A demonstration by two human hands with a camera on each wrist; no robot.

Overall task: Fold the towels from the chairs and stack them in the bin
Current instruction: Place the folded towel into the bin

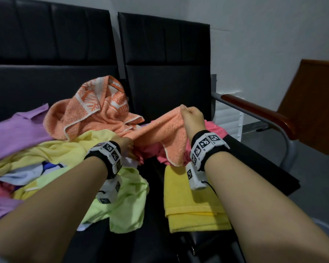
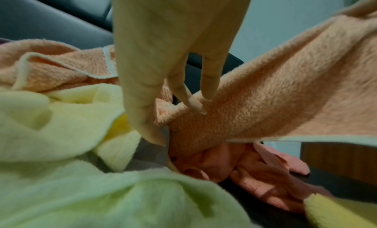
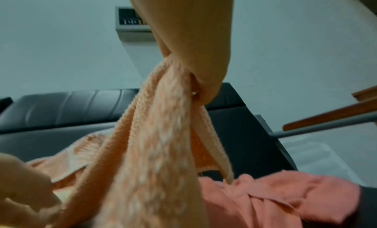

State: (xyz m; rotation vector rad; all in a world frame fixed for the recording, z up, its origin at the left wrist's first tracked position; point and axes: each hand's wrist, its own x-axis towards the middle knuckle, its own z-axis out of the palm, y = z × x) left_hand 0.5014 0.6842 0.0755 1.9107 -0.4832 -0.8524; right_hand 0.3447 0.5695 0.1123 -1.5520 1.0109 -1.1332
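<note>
The orange terry towel with a white-piped hem [image 1: 160, 130] is partly lifted out of the heap of loose towels on the black padded chairs [image 1: 165, 54]. The person's right hand [image 1: 192, 118] is clenched around a bunched corner of it and holds that corner up above the right-hand seat; the right wrist view shows the cloth gathered into a rope where it leaves the fist [image 3: 195, 73]. The grip looks chosen to free one end from the pile so that the towel's edges can be found.

The left hand [image 1: 126, 147] is lower, at the point where the towel meets the heap. In the left wrist view its fingers [image 2: 195, 102] are extended, their tips resting on and partly tucked under the cloth; no closed pinch can be seen. That hand appears to be feeling along the towel for a second corner, which a fold would need.

The towel's long axis runs from the raised corner on the right, down and leftward to the heap, where its patterned far end [image 1: 103, 95] lies crumpled near the gap between the two seats. A short flap hangs from the raised stretch toward the seat front.

Below it lie a crumpled pink towel [image 1: 215, 128], a pale green towel [image 1: 129, 198] and a yellow towel lying flat [image 1: 188, 202]. No bin shows in any view.
</note>
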